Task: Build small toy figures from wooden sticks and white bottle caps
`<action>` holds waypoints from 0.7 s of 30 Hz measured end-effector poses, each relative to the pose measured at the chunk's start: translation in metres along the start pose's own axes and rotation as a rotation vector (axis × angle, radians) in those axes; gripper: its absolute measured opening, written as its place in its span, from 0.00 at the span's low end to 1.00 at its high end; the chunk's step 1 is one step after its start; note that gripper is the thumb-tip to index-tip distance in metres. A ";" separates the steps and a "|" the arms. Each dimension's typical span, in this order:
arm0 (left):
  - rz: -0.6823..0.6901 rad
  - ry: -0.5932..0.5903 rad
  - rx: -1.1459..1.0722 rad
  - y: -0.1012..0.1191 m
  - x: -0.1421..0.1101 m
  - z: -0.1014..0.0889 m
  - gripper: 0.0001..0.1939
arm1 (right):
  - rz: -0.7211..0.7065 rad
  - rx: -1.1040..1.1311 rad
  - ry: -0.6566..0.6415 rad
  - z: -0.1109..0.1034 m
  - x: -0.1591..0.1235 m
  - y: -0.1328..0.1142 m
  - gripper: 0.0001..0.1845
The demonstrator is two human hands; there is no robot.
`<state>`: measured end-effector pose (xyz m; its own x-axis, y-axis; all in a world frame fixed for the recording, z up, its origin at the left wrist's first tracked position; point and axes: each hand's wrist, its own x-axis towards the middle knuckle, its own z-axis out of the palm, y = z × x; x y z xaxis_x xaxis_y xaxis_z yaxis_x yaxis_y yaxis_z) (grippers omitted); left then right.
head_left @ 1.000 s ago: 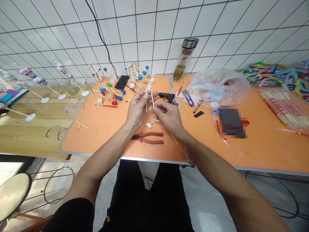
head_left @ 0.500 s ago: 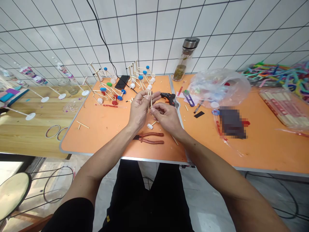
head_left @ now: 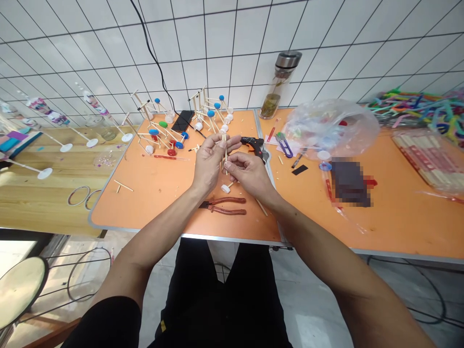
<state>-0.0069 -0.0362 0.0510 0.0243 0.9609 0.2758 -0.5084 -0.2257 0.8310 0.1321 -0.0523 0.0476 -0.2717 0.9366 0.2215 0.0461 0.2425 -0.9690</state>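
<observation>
My left hand point(head_left: 210, 166) is shut around thin wooden sticks point(head_left: 225, 151), which stand nearly upright above its fingers. My right hand point(head_left: 248, 174) sits just beside it, with its thumb and fingertips pinched at the lower part of the sticks. Below both hands, a short stick with a white disc end point(head_left: 225, 188) lies on the orange tabletop point(head_left: 145, 203). A black glue gun point(head_left: 253, 144) lies just beyond my right hand. Red-handled pliers point(head_left: 226, 205) rest nearer to me, under my wrists.
Stick models with blue, red and white ends point(head_left: 212, 118) stand at the table's far side. Beyond the glue gun are a plastic bag point(head_left: 331, 128) and coloured pipe cleaners point(head_left: 416, 111). A wooden table point(head_left: 47, 203) lies to the left.
My hands have drawn closer together, and the sticks now stand close side by side. The view has shifted slightly.
</observation>
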 end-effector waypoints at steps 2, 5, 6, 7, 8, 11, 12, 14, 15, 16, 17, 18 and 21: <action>-0.007 0.006 0.021 0.000 0.000 0.000 0.18 | 0.000 0.015 -0.006 0.000 0.000 0.000 0.16; -0.023 0.022 0.038 0.001 -0.001 0.001 0.17 | -0.006 0.010 -0.010 0.001 0.000 -0.001 0.16; -0.027 0.028 0.038 0.001 -0.001 0.001 0.17 | -0.009 0.001 -0.010 0.001 0.000 -0.001 0.16; -0.030 0.035 0.038 0.001 -0.002 0.001 0.17 | -0.011 -0.008 -0.011 0.001 0.000 -0.002 0.16; -0.031 0.044 0.036 0.002 -0.002 0.001 0.17 | -0.013 -0.017 -0.011 0.001 0.000 -0.002 0.16; -0.023 0.045 0.018 0.002 -0.002 0.001 0.19 | -0.016 -0.033 -0.013 0.001 -0.001 -0.002 0.16; -0.013 0.033 0.009 0.002 -0.002 0.001 0.20 | -0.018 -0.038 -0.012 0.001 -0.001 -0.001 0.17; 0.008 0.004 -0.007 0.002 -0.002 0.001 0.22 | -0.030 -0.053 -0.009 0.001 -0.001 0.001 0.18; 0.017 -0.007 -0.011 0.002 -0.002 0.001 0.23 | -0.039 -0.064 -0.007 0.001 -0.001 0.002 0.20; 0.023 -0.013 -0.012 0.002 -0.003 0.002 0.23 | -0.047 -0.079 -0.003 0.001 -0.001 0.004 0.21; 0.026 -0.013 -0.009 0.001 -0.002 0.001 0.24 | -0.055 -0.098 0.001 0.001 -0.001 0.006 0.23; 0.023 -0.010 -0.003 0.001 -0.002 0.001 0.25 | -0.060 -0.117 0.007 0.000 0.000 0.007 0.24; -0.015 0.004 0.036 0.003 0.001 -0.002 0.26 | -0.057 -0.159 0.015 -0.006 0.001 0.008 0.23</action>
<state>-0.0106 -0.0360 0.0527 0.0281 0.9649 0.2612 -0.4769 -0.2167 0.8518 0.1385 -0.0482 0.0411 -0.2640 0.9234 0.2786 0.1826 0.3315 -0.9256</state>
